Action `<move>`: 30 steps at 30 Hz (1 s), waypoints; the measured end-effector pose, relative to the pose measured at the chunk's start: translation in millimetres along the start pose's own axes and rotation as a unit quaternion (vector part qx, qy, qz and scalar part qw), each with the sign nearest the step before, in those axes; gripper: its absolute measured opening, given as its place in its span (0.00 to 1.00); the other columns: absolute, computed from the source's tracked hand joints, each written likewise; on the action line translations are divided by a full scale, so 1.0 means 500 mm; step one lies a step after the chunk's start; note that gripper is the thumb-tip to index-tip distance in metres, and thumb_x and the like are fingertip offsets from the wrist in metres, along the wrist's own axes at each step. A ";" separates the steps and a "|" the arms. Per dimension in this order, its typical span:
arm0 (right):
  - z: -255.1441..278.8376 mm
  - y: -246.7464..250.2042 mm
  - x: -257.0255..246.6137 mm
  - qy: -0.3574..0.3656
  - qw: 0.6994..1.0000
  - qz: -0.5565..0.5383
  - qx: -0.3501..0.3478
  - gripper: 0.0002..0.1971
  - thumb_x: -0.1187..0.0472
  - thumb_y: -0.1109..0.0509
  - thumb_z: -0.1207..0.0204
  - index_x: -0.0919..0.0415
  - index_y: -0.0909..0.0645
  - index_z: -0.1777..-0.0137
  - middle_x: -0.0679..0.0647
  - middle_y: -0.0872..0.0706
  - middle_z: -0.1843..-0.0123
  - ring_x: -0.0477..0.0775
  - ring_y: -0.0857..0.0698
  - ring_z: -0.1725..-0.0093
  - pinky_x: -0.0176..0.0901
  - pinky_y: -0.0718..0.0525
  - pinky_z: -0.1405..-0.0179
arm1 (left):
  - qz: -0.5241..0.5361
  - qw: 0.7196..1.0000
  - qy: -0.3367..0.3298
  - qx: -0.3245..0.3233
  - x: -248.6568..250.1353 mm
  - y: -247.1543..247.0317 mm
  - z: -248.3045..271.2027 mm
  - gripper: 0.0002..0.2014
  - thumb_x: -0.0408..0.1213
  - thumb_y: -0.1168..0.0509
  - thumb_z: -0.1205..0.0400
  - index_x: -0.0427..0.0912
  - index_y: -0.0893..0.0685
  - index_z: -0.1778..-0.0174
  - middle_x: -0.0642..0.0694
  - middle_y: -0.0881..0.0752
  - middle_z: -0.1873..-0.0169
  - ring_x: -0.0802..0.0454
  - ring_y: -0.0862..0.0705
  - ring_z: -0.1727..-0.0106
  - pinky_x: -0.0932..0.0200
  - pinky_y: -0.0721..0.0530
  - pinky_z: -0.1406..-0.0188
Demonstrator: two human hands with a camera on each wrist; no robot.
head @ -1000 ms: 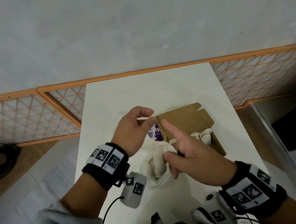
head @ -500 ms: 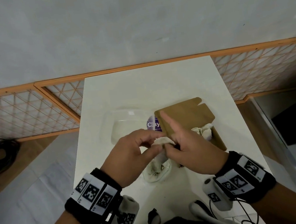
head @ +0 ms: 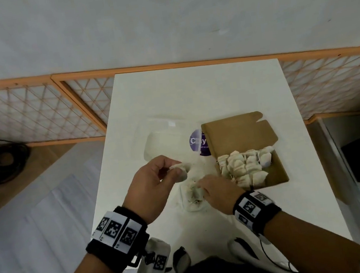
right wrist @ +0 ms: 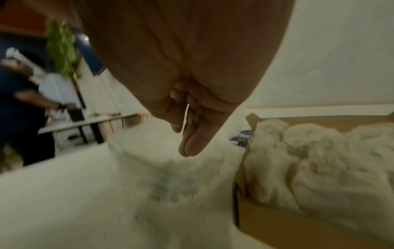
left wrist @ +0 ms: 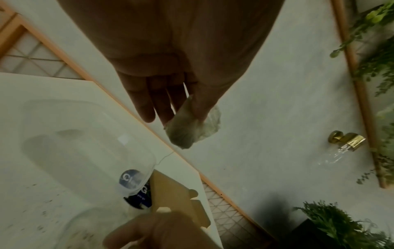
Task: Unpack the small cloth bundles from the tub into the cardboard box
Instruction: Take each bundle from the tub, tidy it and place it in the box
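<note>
**One bundle passes to the left hand while the right goes back to the tub**

The left hand (head: 152, 183), at centre frame in the head view, now pinches a small cloth bundle (head: 180, 170) between thumb and fingertips, lifted clear of the tabletop (head: 191, 89); the left wrist view shows the same bundle (left wrist: 189, 128) clamped at the fingertips with a thin thread trailing below it. Half a second ago both hands met over this bundle, so they have since parted and the left has kept it.

The right hand (head: 218, 188) has dropped lower and sits just right of centre, at the clear tub (head: 193, 200), where more bundles show pale against the plastic. Its fingers (right wrist: 192, 143) lie straight and close together in the right wrist view, holding nothing I can make out.

To the right, touching the tub's side, stands the cardboard box (head: 278, 178) with its flap (head: 238, 133) raised; bundles (head: 245, 166) crowd its upper part, its lower part bare. The tub's lid (head: 165, 138) lies above the hands.

The unpacking looks well along, with a few bundles left. The held bundle likely goes to the box next; the trailing thread could snag.
</note>
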State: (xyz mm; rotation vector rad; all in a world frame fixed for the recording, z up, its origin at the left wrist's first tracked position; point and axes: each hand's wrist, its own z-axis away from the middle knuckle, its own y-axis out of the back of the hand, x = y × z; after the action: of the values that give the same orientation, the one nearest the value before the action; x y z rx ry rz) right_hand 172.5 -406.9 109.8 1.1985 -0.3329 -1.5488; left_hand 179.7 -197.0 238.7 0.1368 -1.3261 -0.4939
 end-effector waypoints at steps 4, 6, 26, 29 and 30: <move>-0.041 -0.063 0.015 0.000 0.994 0.107 -0.006 0.17 0.67 0.41 0.13 0.58 0.24 0.26 0.59 0.24 0.27 0.65 0.14 0.36 0.56 0.14 0.37 | -0.014 1.000 0.024 -0.003 -0.021 0.006 0.004 0.03 0.36 0.29 0.14 0.46 0.11 0.53 0.55 0.05 0.58 0.58 0.07 0.51 0.57 0.13 0.45; -0.049 -0.077 0.014 -0.013 0.990 0.139 0.011 0.17 0.66 0.41 0.12 0.59 0.25 0.25 0.60 0.24 0.28 0.64 0.13 0.37 0.57 0.12 0.40 | -0.016 0.999 0.035 -0.008 -0.030 0.004 0.004 0.04 0.36 0.29 0.14 0.46 0.11 0.53 0.54 0.05 0.58 0.57 0.07 0.52 0.56 0.12 0.45; -0.048 -0.069 0.043 -0.011 0.995 0.100 -0.021 0.21 0.52 0.34 0.13 0.51 0.26 0.21 0.56 0.22 0.29 0.62 0.15 0.34 0.57 0.13 0.37 | -0.034 0.998 0.055 -0.020 -0.034 -0.019 -0.006 0.05 0.38 0.30 0.13 0.46 0.12 0.54 0.55 0.05 0.61 0.63 0.13 0.64 0.70 0.19 0.62; -0.046 -0.091 0.036 -0.011 0.990 0.141 -0.010 0.23 0.45 0.35 0.15 0.51 0.25 0.22 0.56 0.22 0.32 0.62 0.16 0.37 0.53 0.14 0.43 | -0.040 0.997 0.062 -0.022 -0.040 -0.022 0.003 0.05 0.39 0.30 0.13 0.48 0.12 0.54 0.55 0.05 0.61 0.62 0.14 0.65 0.66 0.18 0.63; -0.045 -0.097 0.033 -0.015 0.989 0.146 0.005 0.22 0.44 0.36 0.14 0.51 0.23 0.25 0.57 0.21 0.33 0.62 0.16 0.38 0.51 0.16 0.45 | -0.040 0.997 0.065 -0.023 -0.043 -0.023 0.006 0.04 0.39 0.30 0.13 0.48 0.12 0.54 0.55 0.05 0.61 0.59 0.12 0.63 0.63 0.17 0.61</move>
State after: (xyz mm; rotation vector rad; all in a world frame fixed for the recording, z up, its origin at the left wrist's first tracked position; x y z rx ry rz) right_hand 164.8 -395.0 55.9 1.0817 -0.5125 -1.3131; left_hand 170.7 -197.5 216.0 0.1822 -1.1854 -0.5742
